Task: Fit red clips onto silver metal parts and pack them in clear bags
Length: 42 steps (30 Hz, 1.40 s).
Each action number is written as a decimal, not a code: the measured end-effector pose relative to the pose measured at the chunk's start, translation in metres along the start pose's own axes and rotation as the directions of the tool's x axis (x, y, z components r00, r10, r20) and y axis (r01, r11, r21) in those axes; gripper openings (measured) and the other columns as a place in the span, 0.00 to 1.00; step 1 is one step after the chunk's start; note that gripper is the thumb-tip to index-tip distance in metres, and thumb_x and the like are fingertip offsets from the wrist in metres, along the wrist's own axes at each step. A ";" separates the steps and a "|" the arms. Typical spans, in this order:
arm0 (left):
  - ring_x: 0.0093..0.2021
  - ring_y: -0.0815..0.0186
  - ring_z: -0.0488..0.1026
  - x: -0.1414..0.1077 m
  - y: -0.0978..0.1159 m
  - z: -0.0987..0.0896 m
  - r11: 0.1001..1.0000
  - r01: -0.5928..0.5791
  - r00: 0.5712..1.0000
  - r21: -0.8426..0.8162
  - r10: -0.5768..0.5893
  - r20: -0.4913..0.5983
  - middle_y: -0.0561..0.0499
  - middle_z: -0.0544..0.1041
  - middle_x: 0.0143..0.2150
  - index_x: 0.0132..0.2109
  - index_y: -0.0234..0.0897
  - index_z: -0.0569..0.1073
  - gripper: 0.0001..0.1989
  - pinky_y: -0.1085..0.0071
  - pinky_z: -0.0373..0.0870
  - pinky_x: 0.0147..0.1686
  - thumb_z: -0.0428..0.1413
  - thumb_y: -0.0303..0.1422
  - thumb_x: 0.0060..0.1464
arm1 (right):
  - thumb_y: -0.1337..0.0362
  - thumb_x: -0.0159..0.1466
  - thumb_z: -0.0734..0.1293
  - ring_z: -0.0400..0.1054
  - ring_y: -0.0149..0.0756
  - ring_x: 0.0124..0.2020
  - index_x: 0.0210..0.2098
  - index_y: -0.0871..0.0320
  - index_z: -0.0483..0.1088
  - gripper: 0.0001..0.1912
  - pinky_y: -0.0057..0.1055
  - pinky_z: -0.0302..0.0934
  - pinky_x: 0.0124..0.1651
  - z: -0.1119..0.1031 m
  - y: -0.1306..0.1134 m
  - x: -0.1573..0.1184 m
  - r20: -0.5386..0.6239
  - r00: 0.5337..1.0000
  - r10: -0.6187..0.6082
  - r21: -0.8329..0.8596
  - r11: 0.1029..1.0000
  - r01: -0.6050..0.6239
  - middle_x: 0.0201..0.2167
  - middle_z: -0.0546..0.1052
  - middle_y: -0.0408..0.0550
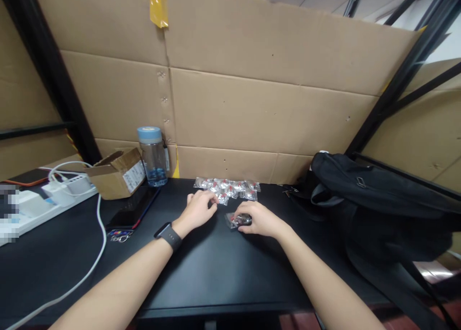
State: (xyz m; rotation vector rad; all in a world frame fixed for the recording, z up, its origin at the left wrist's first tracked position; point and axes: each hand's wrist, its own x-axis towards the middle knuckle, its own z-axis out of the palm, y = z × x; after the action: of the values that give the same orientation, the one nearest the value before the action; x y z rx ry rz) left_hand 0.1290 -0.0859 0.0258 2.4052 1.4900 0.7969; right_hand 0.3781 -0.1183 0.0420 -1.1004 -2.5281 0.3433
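Several small clear plastic packets (230, 189) with round shiny items and red marks lie in rows on the black table, near the cardboard wall. My right hand (254, 218) is closed around another such packet (232, 220), a little in front of the rows. My left hand (200, 208), with a dark watch on its wrist, rests at the left front of the rows. Its fingers are apart and curved, close to the nearest packets; nothing shows in its grasp, and its fingertips are partly hidden.
At the left are an open cardboard box (117, 174), a blue-lidded bottle (152, 157), a dark tablet (133, 209), a keyring (120, 236) and a white power strip (46, 202) with a cable. A black backpack (378, 200) fills the right side.
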 end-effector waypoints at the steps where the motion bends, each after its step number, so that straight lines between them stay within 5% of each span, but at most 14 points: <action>1: 0.49 0.56 0.70 -0.001 0.000 0.000 1.000 -0.024 0.999 -0.002 0.024 0.025 0.50 0.79 0.43 0.40 0.44 0.76 0.09 0.59 0.57 0.48 0.52 0.33 0.58 | 0.67 0.55 0.75 0.72 0.37 0.41 0.44 0.53 0.78 0.16 0.30 0.63 0.46 0.000 -0.002 0.000 0.010 1.000 0.007 0.000 1.000 -0.007 0.40 0.78 0.46; 9: 0.49 0.56 0.70 -0.003 0.004 0.003 0.998 -0.065 0.997 0.012 0.064 0.049 0.51 0.80 0.43 0.38 0.45 0.77 0.08 0.58 0.57 0.49 0.52 0.32 0.57 | 0.72 0.58 0.68 0.70 0.36 0.40 0.53 0.50 0.74 0.24 0.29 0.62 0.45 0.009 -0.002 0.001 -0.028 0.998 0.055 -0.156 0.986 -0.058 0.40 0.75 0.47; 14: 0.50 0.56 0.70 -0.001 0.001 0.001 0.998 -0.062 0.997 0.017 0.061 0.045 0.51 0.80 0.43 0.38 0.45 0.77 0.08 0.58 0.57 0.49 0.52 0.31 0.57 | 0.83 0.57 0.59 0.68 0.39 0.55 0.44 0.48 0.79 0.29 0.38 0.55 0.58 0.002 0.009 -0.001 -0.011 1.000 -0.029 -0.106 0.994 0.028 0.50 0.77 0.46; 18: 0.50 0.56 0.70 -0.001 0.002 0.001 0.998 -0.055 0.997 0.014 0.055 0.046 0.51 0.80 0.42 0.38 0.44 0.77 0.08 0.57 0.56 0.49 0.52 0.32 0.57 | 0.71 0.64 0.63 0.71 0.40 0.49 0.50 0.52 0.76 0.17 0.36 0.60 0.52 -0.005 0.005 -0.004 -0.173 0.980 0.100 -0.138 0.983 -0.125 0.48 0.78 0.50; 21: 0.51 0.56 0.69 -0.002 0.004 0.000 0.998 -0.055 0.997 0.010 0.054 0.060 0.50 0.80 0.43 0.38 0.44 0.77 0.08 0.57 0.56 0.50 0.52 0.32 0.57 | 0.57 0.63 0.69 0.72 0.38 0.39 0.46 0.51 0.77 0.12 0.31 0.62 0.43 -0.006 0.001 -0.005 -0.106 0.982 0.154 -0.157 0.973 -0.170 0.41 0.78 0.48; 27: 0.52 0.55 0.69 -0.002 0.004 -0.001 0.998 -0.047 0.996 0.031 0.044 0.080 0.49 0.79 0.44 0.38 0.44 0.77 0.09 0.57 0.57 0.51 0.51 0.32 0.58 | 0.73 0.64 0.63 0.70 0.39 0.47 0.48 0.51 0.77 0.18 0.33 0.61 0.52 0.001 0.008 -0.001 -0.134 0.987 0.093 -0.216 0.969 -0.121 0.45 0.78 0.48; 35: 0.66 0.51 0.59 -0.004 -0.011 0.009 0.976 -0.152 0.988 0.157 0.150 0.023 0.41 0.64 0.66 0.61 0.44 0.68 0.23 0.53 0.56 0.58 0.51 0.33 0.59 | 0.63 0.70 0.62 0.70 0.38 0.45 0.52 0.52 0.76 0.15 0.33 0.64 0.53 0.016 0.021 0.006 -0.140 0.985 0.104 -0.169 0.977 -0.127 0.46 0.74 0.51; 42: 0.67 0.50 0.57 -0.002 -0.017 0.014 0.966 -0.166 0.986 0.196 0.162 0.036 0.41 0.63 0.67 0.61 0.45 0.68 0.22 0.50 0.57 0.58 0.50 0.36 0.61 | 0.62 0.71 0.57 0.67 0.43 0.46 0.54 0.58 0.73 0.18 0.38 0.62 0.51 0.028 0.011 0.015 -0.210 0.956 0.204 -0.393 0.878 -0.274 0.45 0.72 0.54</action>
State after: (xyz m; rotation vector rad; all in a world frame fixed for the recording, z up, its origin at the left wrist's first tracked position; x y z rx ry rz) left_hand 0.1232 -0.0782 0.0062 2.7046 1.4395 0.6832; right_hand 0.3638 -0.1018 0.0166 -1.5394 -2.3778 -0.2396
